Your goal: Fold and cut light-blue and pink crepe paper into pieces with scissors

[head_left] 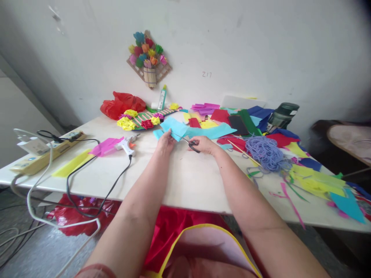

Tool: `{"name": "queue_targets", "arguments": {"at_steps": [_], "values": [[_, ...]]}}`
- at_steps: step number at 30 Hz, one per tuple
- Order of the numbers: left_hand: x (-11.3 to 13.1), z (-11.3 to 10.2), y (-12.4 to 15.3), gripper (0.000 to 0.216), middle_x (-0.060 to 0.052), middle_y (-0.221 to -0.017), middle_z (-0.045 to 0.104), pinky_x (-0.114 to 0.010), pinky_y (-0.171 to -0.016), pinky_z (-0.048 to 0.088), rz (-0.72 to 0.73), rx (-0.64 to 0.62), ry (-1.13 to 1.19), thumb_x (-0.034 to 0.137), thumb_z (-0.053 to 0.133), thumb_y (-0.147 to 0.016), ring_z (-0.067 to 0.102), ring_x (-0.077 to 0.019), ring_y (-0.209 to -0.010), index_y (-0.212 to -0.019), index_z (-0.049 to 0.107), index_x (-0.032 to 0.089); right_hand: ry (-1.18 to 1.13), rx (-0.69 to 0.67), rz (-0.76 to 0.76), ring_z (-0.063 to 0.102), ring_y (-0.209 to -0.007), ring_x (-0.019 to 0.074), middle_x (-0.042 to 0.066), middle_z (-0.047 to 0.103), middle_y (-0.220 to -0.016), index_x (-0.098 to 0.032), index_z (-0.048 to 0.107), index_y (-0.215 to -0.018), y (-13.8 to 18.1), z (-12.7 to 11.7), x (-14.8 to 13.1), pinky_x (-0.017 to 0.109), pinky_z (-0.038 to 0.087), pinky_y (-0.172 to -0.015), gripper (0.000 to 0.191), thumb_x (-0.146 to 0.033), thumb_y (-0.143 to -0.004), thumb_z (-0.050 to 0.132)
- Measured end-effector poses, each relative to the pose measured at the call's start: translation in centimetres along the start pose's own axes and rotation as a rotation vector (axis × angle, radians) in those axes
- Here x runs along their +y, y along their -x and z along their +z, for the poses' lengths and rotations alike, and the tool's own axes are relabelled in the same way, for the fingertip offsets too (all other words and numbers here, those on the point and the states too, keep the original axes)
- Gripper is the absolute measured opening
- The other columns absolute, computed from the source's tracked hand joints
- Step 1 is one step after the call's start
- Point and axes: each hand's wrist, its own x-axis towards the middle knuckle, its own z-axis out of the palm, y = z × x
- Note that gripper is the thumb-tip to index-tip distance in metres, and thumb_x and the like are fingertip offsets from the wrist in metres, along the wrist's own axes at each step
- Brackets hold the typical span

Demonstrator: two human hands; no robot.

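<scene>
My left hand (165,142) pinches the edge of a light blue paper sheet (176,128) that lies on the white table (185,181). My right hand (205,145) is closed round black-handled scissors (191,144), whose blades point left into the blue paper. A longer strip of the same blue paper (213,132) stretches to the right behind the right hand. Both forearms reach out over the table's near edge.
A glue gun (126,145) with a black cord lies left of my hands beside pink paper (106,146) and a power strip (43,151). Purple yarn (266,152), coloured paper scraps and a dark jar (282,115) crowd the right. Paper flowers (139,119) and a red bag (121,103) sit at the back.
</scene>
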Motion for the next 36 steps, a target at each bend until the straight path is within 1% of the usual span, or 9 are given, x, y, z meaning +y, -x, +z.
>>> {"name": "queue_targets", "arguments": {"at_steps": [6, 12, 18, 23, 26, 31, 36], "values": [[0.0, 0.1, 0.0, 0.013, 0.000, -0.064, 0.064, -0.026, -0.074, 0.053, -0.005, 0.002, -0.019, 0.011, 0.053, -0.079, 0.063, -0.0110, -0.057, -0.091, 0.058, 0.014, -0.134, -0.058, 0.032, 0.044, -0.050, 0.0065, -0.005, 0.052, -0.057, -0.015, 0.064, -0.087, 0.1, 0.2, 0.0, 0.018, 0.035, -0.046, 0.045, -0.046, -0.055, 0.070], [0.0, 0.0, 0.1, 0.016, 0.000, -0.062, 0.064, -0.027, -0.073, 0.053, -0.012, 0.002, -0.020, 0.012, 0.053, -0.080, 0.063, -0.0114, -0.057, -0.095, 0.057, 0.014, -0.236, -0.098, 0.090, 0.038, -0.043, 0.0046, -0.006, 0.048, -0.053, -0.015, 0.062, -0.085, 0.2, 0.1, -0.6, 0.016, 0.031, -0.038, 0.043, -0.044, -0.055, 0.071], [0.0, -0.1, -0.1, 0.014, 0.000, -0.060, 0.062, -0.029, -0.076, 0.052, -0.002, 0.002, -0.017, 0.019, 0.053, -0.082, 0.064, -0.0126, -0.061, -0.094, 0.057, 0.015, -0.233, -0.105, 0.119, 0.037, -0.043, 0.0041, -0.007, 0.048, -0.052, -0.015, 0.062, -0.082, 0.3, -0.1, -0.9, 0.016, 0.030, -0.036, 0.043, -0.045, -0.052, 0.073], [0.0, -0.3, -0.3, 0.019, -0.002, -0.067, 0.065, -0.030, -0.077, 0.051, -0.009, -0.025, -0.023, 0.023, 0.050, -0.084, 0.065, -0.0138, -0.066, -0.100, 0.056, 0.015, -0.257, -0.092, 0.142, 0.038, -0.041, 0.0042, -0.007, 0.049, -0.051, -0.015, 0.064, -0.079, 0.2, -0.1, -0.7, 0.017, 0.031, -0.035, 0.038, -0.041, -0.054, 0.074], [0.0, -0.3, -0.4, 0.019, -0.004, -0.070, 0.066, -0.031, -0.077, 0.051, -0.008, -0.033, -0.039, 0.025, 0.050, -0.084, 0.065, -0.0147, -0.069, -0.099, 0.056, 0.015, -0.278, -0.089, 0.150, 0.040, -0.040, 0.0044, -0.006, 0.050, -0.051, -0.016, 0.064, -0.077, 0.1, 0.0, -0.4, 0.016, 0.032, -0.034, 0.034, -0.039, -0.055, 0.074], [-0.2, -0.2, -0.4, 0.014, -0.003, -0.067, 0.065, -0.033, -0.079, 0.051, 0.021, -0.019, -0.068, 0.024, 0.053, -0.082, 0.066, -0.0161, -0.072, -0.093, 0.058, 0.015, -0.285, -0.117, 0.116, 0.044, -0.042, 0.0050, -0.005, 0.053, -0.053, -0.016, 0.062, -0.075, 0.1, 0.2, -0.3, 0.015, 0.032, -0.034, 0.035, -0.042, -0.054, 0.074], [-0.2, 0.0, -0.1, 0.013, -0.005, -0.071, 0.067, -0.033, -0.079, 0.051, 0.016, -0.031, -0.085, 0.024, 0.052, -0.083, 0.066, -0.0171, -0.077, -0.090, 0.058, 0.015, -0.220, -0.094, 0.075, 0.043, -0.042, 0.0050, -0.005, 0.052, -0.055, -0.017, 0.060, -0.077, 0.1, 0.4, -0.3, 0.016, 0.033, -0.034, 0.038, -0.046, -0.056, 0.072]]}}
